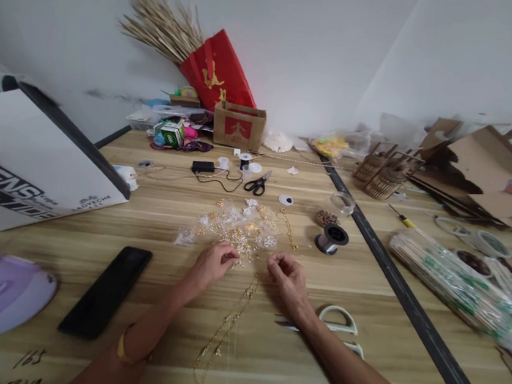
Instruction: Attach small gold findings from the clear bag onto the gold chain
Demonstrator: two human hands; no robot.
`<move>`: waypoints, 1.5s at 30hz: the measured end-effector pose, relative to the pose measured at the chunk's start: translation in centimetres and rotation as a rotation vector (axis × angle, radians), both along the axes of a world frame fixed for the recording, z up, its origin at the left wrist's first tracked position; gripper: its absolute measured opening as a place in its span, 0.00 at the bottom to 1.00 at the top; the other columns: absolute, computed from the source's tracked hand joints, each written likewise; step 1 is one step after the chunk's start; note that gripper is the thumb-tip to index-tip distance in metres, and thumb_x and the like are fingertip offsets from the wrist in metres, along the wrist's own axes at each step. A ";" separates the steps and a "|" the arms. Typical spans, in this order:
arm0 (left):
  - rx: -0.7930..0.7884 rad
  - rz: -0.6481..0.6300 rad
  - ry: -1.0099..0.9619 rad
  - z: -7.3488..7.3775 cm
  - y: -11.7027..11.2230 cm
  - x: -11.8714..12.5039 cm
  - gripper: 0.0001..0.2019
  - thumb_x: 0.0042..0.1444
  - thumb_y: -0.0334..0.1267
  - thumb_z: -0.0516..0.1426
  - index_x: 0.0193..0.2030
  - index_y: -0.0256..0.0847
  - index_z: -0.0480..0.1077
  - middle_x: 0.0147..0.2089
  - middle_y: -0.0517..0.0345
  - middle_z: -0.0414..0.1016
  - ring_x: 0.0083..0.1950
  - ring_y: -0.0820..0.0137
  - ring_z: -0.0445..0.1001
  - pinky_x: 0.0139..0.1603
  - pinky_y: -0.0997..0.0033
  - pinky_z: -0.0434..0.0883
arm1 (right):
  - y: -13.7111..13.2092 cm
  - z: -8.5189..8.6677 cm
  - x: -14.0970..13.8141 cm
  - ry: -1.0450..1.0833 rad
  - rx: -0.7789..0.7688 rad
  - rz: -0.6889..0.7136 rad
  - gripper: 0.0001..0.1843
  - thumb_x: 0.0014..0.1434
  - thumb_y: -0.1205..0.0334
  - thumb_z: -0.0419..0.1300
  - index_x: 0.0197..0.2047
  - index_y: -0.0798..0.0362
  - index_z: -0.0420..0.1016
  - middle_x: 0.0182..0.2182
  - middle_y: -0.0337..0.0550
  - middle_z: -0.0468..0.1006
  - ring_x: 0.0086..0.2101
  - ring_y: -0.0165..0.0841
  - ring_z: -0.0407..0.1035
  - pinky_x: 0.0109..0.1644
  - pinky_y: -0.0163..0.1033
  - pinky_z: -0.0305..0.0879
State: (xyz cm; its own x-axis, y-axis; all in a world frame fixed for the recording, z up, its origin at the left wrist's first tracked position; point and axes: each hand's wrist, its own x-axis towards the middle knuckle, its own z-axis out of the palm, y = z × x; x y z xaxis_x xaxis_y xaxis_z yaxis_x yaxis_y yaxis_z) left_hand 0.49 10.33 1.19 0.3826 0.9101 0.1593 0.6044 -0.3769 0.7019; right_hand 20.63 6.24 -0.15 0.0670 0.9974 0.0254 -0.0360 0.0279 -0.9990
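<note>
Both my hands rest on a wooden table [92,247]. My left hand [213,264] is pinched closed at the near edge of a scatter of small gold and white beads [238,227] lying on clear plastic. My right hand [286,275] is curled closed just to the right, its fingertips holding something too small to name. A long gold beaded chain [221,336] runs from between my hands toward me. A gold band circles my left wrist.
A black phone [106,291] lies left of my arms, white-handled scissors [337,324] under my right forearm. A wire spool [331,237], black scissors [257,183], a cardboard box [239,125], a red bag, a white box [14,158] and bundled sticks [458,283] surround the area.
</note>
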 end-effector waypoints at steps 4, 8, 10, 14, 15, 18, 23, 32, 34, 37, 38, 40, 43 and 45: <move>0.081 -0.052 0.177 0.5 -0.2 0.4 0.07 0.52 0.28 0.55 0.31 0.39 0.75 0.33 0.55 0.75 0.36 0.67 0.72 0.39 0.70 0.67 | 0.1 -0.1 0.0 0.022 0.001 -0.005 0.17 0.51 0.48 0.62 0.27 0.54 0.67 0.18 0.34 0.63 0.20 0.26 0.55 0.23 0.32 0.52; 0.137 -0.079 0.306 0.9 -0.4 0.7 0.08 0.55 0.28 0.54 0.31 0.39 0.75 0.33 0.54 0.74 0.37 0.66 0.71 0.40 0.69 0.66 | 0.2 -0.1 -0.1 0.033 -0.010 -0.017 0.18 0.50 0.47 0.62 0.26 0.54 0.67 0.18 0.34 0.63 0.20 0.26 0.55 0.22 0.31 0.52; 0.165 -0.097 0.345 0.9 -0.4 0.9 0.09 0.56 0.27 0.54 0.31 0.38 0.75 0.33 0.54 0.74 0.38 0.65 0.71 0.41 0.69 0.66 | 0.1 0.0 -0.1 0.038 -0.012 -0.017 0.17 0.50 0.48 0.62 0.26 0.54 0.67 0.18 0.34 0.63 0.20 0.26 0.55 0.22 0.31 0.52; 0.197 -0.130 0.408 0.7 0.1 1.3 0.09 0.58 0.28 0.53 0.32 0.36 0.74 0.34 0.52 0.74 0.39 0.65 0.71 0.43 0.67 0.65 | 0.1 0.1 -0.1 0.043 -0.006 -0.010 0.17 0.50 0.49 0.62 0.26 0.55 0.68 0.18 0.34 0.63 0.19 0.25 0.54 0.22 0.31 0.51; 0.198 -0.133 0.418 0.6 0.2 1.4 0.09 0.58 0.28 0.53 0.32 0.36 0.74 0.34 0.52 0.74 0.39 0.65 0.71 0.44 0.67 0.65 | 0.1 0.1 -0.1 0.047 -0.005 -0.010 0.17 0.50 0.49 0.62 0.26 0.55 0.68 0.18 0.33 0.63 0.19 0.25 0.54 0.22 0.31 0.51; 0.189 -0.136 0.421 0.7 0.4 1.6 0.09 0.57 0.29 0.53 0.32 0.36 0.74 0.33 0.52 0.74 0.39 0.65 0.71 0.44 0.67 0.65 | 0.1 -0.1 -0.1 0.064 -0.008 -0.011 0.17 0.50 0.49 0.62 0.27 0.55 0.67 0.18 0.33 0.63 0.19 0.25 0.54 0.22 0.31 0.51; 0.184 -0.161 0.393 0.9 0.0 1.5 0.09 0.57 0.29 0.53 0.31 0.37 0.74 0.33 0.53 0.73 0.38 0.66 0.70 0.42 0.68 0.65 | 0.2 -0.2 -0.1 0.044 -0.003 -0.010 0.17 0.49 0.48 0.63 0.27 0.54 0.68 0.18 0.33 0.63 0.19 0.25 0.55 0.23 0.31 0.51; 0.188 -0.217 0.390 0.7 -0.4 1.3 0.09 0.58 0.29 0.52 0.31 0.37 0.73 0.33 0.54 0.72 0.38 0.66 0.70 0.43 0.68 0.65 | 0.1 -0.1 0.0 0.017 0.009 -0.007 0.17 0.50 0.48 0.62 0.27 0.54 0.68 0.19 0.34 0.64 0.21 0.26 0.56 0.24 0.31 0.53; 0.211 -0.228 0.384 0.7 -0.4 1.3 0.09 0.58 0.28 0.52 0.31 0.38 0.72 0.33 0.54 0.71 0.38 0.66 0.70 0.43 0.68 0.65 | 0.1 -0.1 0.0 0.018 0.001 -0.006 0.17 0.50 0.48 0.62 0.27 0.54 0.68 0.19 0.35 0.64 0.21 0.26 0.56 0.23 0.31 0.53; 0.219 -0.230 0.388 0.8 -0.5 1.2 0.10 0.58 0.28 0.51 0.30 0.38 0.72 0.32 0.54 0.71 0.38 0.66 0.69 0.43 0.67 0.65 | 0.1 -0.2 -0.1 0.022 -0.005 -0.004 0.17 0.50 0.48 0.63 0.27 0.54 0.68 0.19 0.35 0.64 0.20 0.26 0.56 0.23 0.31 0.52; 0.214 -0.226 0.393 0.8 -0.5 1.2 0.10 0.58 0.27 0.51 0.30 0.38 0.72 0.32 0.54 0.71 0.38 0.66 0.69 0.43 0.67 0.65 | 0.1 -0.2 -0.1 0.021 -0.005 -0.004 0.17 0.49 0.48 0.63 0.27 0.54 0.68 0.19 0.34 0.64 0.20 0.26 0.56 0.23 0.31 0.52; 0.200 -0.219 0.407 0.9 -0.5 1.2 0.10 0.57 0.27 0.51 0.30 0.37 0.72 0.33 0.53 0.71 0.39 0.65 0.70 0.43 0.67 0.65 | 0.1 -0.2 0.0 0.021 -0.005 0.000 0.17 0.50 0.48 0.63 0.27 0.54 0.68 0.19 0.34 0.64 0.20 0.26 0.56 0.23 0.31 0.52; 0.173 -0.224 0.396 0.9 -0.3 1.0 0.10 0.57 0.27 0.52 0.29 0.38 0.72 0.32 0.54 0.72 0.38 0.66 0.70 0.43 0.67 0.65 | 0.1 -0.3 0.0 0.027 -0.003 0.007 0.17 0.50 0.48 0.62 0.27 0.54 0.68 0.18 0.34 0.63 0.20 0.25 0.55 0.23 0.31 0.52; 0.165 -0.215 0.362 0.9 -0.1 0.9 0.10 0.57 0.28 0.52 0.29 0.38 0.73 0.31 0.55 0.72 0.37 0.67 0.70 0.42 0.68 0.65 | 0.2 -0.3 0.1 0.039 -0.010 0.009 0.17 0.50 0.48 0.62 0.26 0.54 0.68 0.18 0.33 0.63 0.19 0.26 0.56 0.23 0.31 0.52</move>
State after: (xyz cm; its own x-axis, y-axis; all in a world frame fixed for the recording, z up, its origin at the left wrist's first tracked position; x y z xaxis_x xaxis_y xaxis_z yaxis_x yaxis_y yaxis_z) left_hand 1.43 10.21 2.10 0.6181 0.7774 0.1164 0.6954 -0.6098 0.3802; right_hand 20.68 6.39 -0.43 0.0588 0.9982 0.0130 -0.0749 0.0174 -0.9970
